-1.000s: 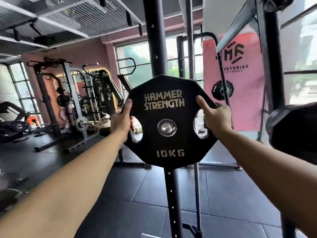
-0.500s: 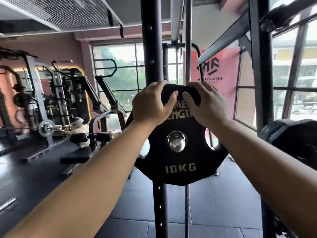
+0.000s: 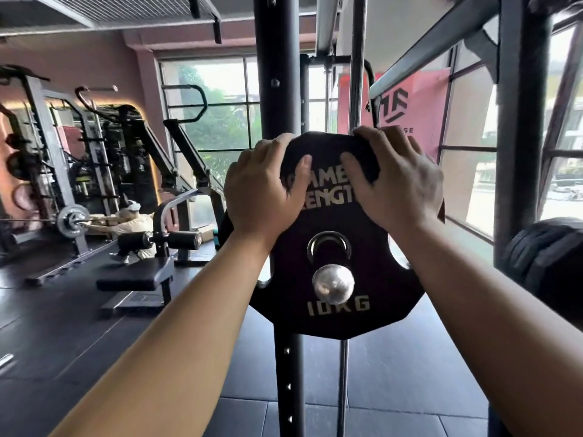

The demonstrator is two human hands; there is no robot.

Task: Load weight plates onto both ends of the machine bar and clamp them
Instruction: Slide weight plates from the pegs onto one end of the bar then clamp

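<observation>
The weight plate is now threaded on the bar. The chrome bar end sticks out toward me through the centre hole and shows below the hole's steel ring, with a dark gap above it. I judge that the plate has gone further along the sleeve and hangs from it, so the bar takes most of the load. This end is close to loaded. The plate may need pushing fully home, and I see no clamp on the bar end yet.

My left hand and right hand both grip the plate's top edge. The fingers are curled over the rim, close together. Both thumbs press flat on the front face and cover part of the lettering.

A second ago I held the plate by its two side grip holes, one hand in each, with the full lettering showing and the chrome filling the hole. Half a second ago my hands were already on the top edge, but the bar end sat centred in the hole. It has since dropped low in the ring and stands out further.

The black upright post stands just behind the plate.
</observation>
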